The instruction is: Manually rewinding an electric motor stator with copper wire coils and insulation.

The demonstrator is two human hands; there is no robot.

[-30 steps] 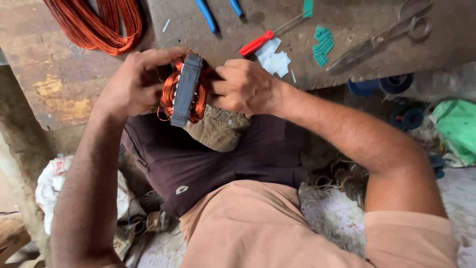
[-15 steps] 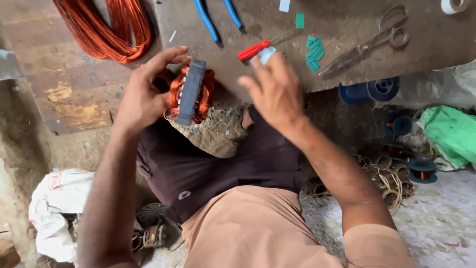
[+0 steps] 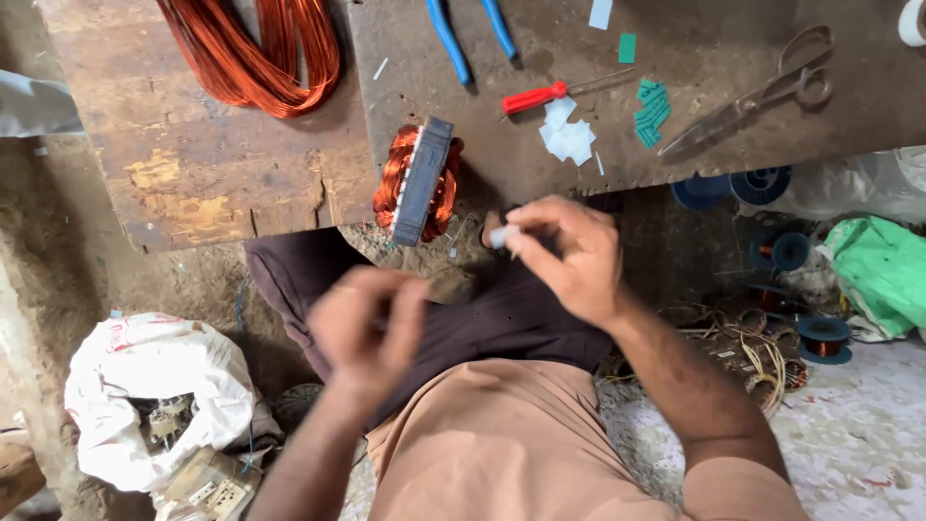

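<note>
A motor stator [image 3: 420,180] with copper windings and a grey steel core stands on edge at the near rim of the dark workboard [image 3: 694,135], with no hand on it. My right hand [image 3: 564,256] hovers just below the board's edge and pinches a small white piece [image 3: 499,236] between thumb and fingertips. My left hand [image 3: 367,328] is blurred over my lap, fingers loosely curled, and I cannot tell whether it holds anything.
On the board lie a red-handled screwdriver [image 3: 535,96], blue-handled pliers [image 3: 473,34], scissors [image 3: 762,92], white paper bits [image 3: 567,140] and green strips [image 3: 653,108]. A copper wire coil [image 3: 256,53] rests on the wooden bench [image 3: 193,174]. Wire spools [image 3: 820,338] and a white sack [image 3: 145,396] sit on the floor.
Both hands let go of the stator, which now stands alone on the board. The left hand dropped toward my lap; the right hand came back from the board with a small white piece.
</note>
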